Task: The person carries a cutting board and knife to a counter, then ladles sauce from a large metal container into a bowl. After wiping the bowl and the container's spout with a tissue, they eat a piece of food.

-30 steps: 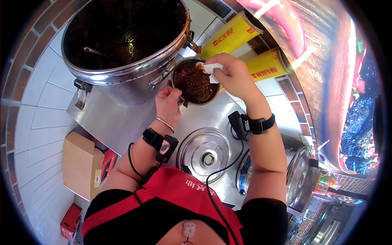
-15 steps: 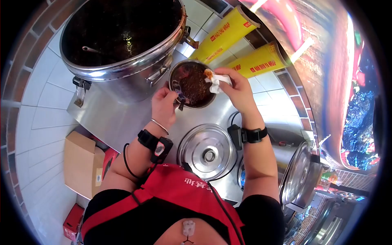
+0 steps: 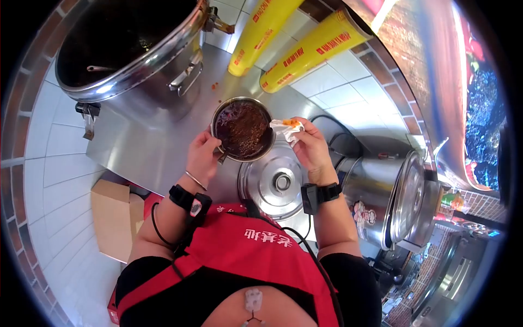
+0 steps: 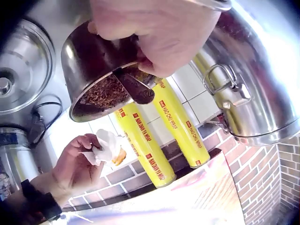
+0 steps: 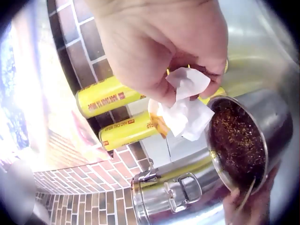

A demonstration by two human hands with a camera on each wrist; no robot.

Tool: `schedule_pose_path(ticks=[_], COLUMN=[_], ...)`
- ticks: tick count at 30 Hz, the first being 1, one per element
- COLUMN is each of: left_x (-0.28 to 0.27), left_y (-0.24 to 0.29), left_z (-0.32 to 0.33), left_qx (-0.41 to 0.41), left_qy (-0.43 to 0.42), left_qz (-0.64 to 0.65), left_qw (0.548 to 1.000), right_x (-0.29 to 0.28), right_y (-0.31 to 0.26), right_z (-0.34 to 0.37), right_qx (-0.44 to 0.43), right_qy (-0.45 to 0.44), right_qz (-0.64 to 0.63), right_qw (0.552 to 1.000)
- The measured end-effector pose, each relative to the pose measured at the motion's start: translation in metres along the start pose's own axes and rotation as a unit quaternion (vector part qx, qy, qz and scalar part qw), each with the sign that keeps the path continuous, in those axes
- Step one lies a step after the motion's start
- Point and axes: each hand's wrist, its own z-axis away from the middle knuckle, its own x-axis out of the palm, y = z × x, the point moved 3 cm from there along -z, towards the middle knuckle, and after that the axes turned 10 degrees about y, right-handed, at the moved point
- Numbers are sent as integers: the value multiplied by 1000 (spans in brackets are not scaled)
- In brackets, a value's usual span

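Observation:
My left hand (image 3: 202,158) grips the near left rim of a small steel pot (image 4: 84,56), thumb at its edge. Dark red-brown chilli sauce (image 3: 243,129) with seeds fills much of the pot. A short flat metal handle (image 4: 136,88) juts from the rim beside the fingers. Pinched in my right hand (image 3: 310,146) is a crumpled white tissue (image 5: 187,117) with an orange-brown stain. The tissue is right at the pot's right rim in the head view. In the right wrist view, the left fingers (image 5: 230,201) show at the pot's far edge.
A large steel pot (image 3: 136,90) of dark sauce, with a utensil end showing in it, stands at left on the steel counter (image 3: 147,158). Two yellow wrap rolls (image 3: 316,49) lean at the back wall. A round lid (image 3: 267,174) and a lidded steel barrel (image 3: 370,196) are nearer me.
Both hands and the small pot have come back towards my body, away from the large pot. The tissue has shifted from over the sauce to the pot's right rim.

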Motion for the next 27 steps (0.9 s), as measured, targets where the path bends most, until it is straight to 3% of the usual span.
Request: schedule_pose_path(ticks=[8,12,14,18,20,24,27], left_x=[-32,-52,-66,-83,-99,-101,-109], left_y=[-10,-15,-20,-26,-36,-40,-48], left_z=[24,28,26,26,21,27,28], left_qx=[-22,-29,-24,-13,6,14,25], left_qy=[4,28,18,-12,-27,-51,-60], left_qz=[-42,-57,-54,-29,-22,-23,-24], left_qw=[999,998,998,999,999,998,998], right_x=[-10,-22,-16,-22,-17,-37,-21], right_y=[27,38,40,46,45,73,82], right_z=[12,8,11,12,13,-9,-18], right_qx=[-27,-44,-60,-3,43,56,89], right_qy=[26,60,58,57,77,79,63], right_qz=[67,196,200,184,98,140,149], right_qw=[997,978,976,981,991,985,983])
